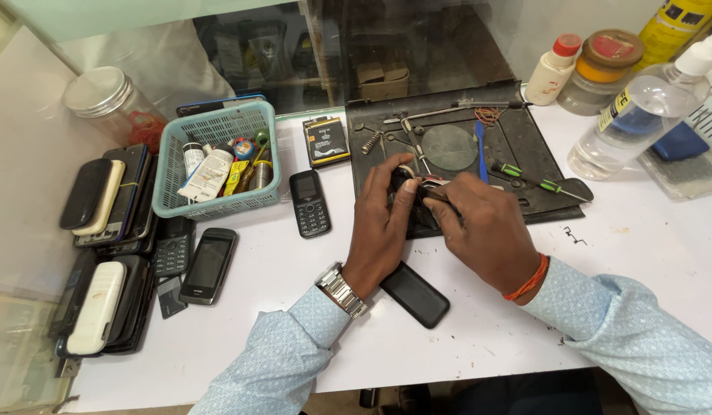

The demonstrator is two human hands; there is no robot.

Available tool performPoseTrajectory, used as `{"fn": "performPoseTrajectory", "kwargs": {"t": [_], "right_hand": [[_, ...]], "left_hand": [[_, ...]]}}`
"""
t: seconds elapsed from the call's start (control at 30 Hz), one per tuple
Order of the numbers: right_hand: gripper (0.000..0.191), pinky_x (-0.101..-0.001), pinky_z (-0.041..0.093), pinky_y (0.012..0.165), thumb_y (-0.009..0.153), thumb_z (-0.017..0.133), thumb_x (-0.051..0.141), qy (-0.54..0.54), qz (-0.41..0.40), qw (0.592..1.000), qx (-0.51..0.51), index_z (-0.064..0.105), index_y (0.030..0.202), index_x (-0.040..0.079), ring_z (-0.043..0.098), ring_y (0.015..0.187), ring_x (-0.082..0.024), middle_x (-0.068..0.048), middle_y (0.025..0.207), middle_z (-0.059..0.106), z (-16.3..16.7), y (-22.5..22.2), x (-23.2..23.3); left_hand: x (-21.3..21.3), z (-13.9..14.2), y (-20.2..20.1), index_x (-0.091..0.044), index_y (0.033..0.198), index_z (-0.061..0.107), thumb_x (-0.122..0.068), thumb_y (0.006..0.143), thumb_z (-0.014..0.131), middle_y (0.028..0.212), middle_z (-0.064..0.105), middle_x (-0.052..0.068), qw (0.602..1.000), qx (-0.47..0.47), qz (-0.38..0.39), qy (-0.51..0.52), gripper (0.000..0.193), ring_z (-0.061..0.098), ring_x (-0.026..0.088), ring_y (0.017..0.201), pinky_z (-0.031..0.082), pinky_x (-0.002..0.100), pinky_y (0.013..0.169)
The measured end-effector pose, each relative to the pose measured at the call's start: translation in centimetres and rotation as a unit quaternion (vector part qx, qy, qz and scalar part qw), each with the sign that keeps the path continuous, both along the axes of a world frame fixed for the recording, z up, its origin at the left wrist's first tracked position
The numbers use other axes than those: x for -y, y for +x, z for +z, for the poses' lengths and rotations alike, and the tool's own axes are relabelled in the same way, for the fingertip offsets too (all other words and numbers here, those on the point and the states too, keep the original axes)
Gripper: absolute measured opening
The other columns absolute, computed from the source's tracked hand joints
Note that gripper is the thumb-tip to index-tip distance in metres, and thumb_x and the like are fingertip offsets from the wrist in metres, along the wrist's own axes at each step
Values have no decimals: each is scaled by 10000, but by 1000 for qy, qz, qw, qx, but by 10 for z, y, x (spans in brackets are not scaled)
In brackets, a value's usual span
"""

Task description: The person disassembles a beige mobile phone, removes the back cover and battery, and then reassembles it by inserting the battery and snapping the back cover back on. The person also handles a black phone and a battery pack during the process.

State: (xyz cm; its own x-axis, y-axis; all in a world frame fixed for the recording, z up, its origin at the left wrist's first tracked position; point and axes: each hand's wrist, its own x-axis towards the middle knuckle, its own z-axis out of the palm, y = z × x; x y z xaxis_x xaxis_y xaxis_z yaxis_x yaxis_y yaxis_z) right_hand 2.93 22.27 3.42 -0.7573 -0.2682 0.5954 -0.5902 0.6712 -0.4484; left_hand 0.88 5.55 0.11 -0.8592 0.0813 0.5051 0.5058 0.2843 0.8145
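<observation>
Both my hands meet over the near left corner of a black work mat [540, 138]. My left hand [380, 227] grips a small dark phone body [408, 180] from the left, thumb and fingers wrapped around it. My right hand [483, 230] pinches a thin tool [437, 194] whose tip touches that phone body. Most of the phone body is hidden by my fingers. A black back cover [415, 295] lies flat on the white table just under my left wrist.
A teal basket [217, 123] of tubes stands left, a black keypad phone [309, 203] and a battery [326, 141] beside it. Stacked phones [110, 200] fill the far left. Screwdrivers [537, 180], tweezers and springs lie on the mat; bottles [629, 123] and jars stand right.
</observation>
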Motion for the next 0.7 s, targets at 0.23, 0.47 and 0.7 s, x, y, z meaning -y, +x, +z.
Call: {"fn": "performPoseTrajectory", "kwargs": {"t": [0.23,0.47,0.7], "right_hand": [[87,-400,533,619,864,711,26,23,27,999,-2,683,939,-8,677,722,-322,-142,857,657,-13,4,-5],[120,-415,528,611,844,753,68,31,28,999,6,689,907,-12,669,701,-345,-146,836,661,-19,-2,-5],[192,-391,495,548,785,805,132,52,68,996,-20,667,832,6,646,609,-312,-127,760,667,-9,-10,-16]], "left_hand": [[3,2,-4,-50,1399,552,-289,1089,514,1158,672,127,999,18,20,30,393,673,229,1032,538,359,893],[4,5,-4,-42,1376,565,-238,1000,629,1134,663,117,996,85,31,20,428,602,195,771,507,312,649],[1,-2,-10,-23,1382,472,-85,978,631,1165,660,103,985,89,-59,133,439,696,158,1081,630,257,883]]}}
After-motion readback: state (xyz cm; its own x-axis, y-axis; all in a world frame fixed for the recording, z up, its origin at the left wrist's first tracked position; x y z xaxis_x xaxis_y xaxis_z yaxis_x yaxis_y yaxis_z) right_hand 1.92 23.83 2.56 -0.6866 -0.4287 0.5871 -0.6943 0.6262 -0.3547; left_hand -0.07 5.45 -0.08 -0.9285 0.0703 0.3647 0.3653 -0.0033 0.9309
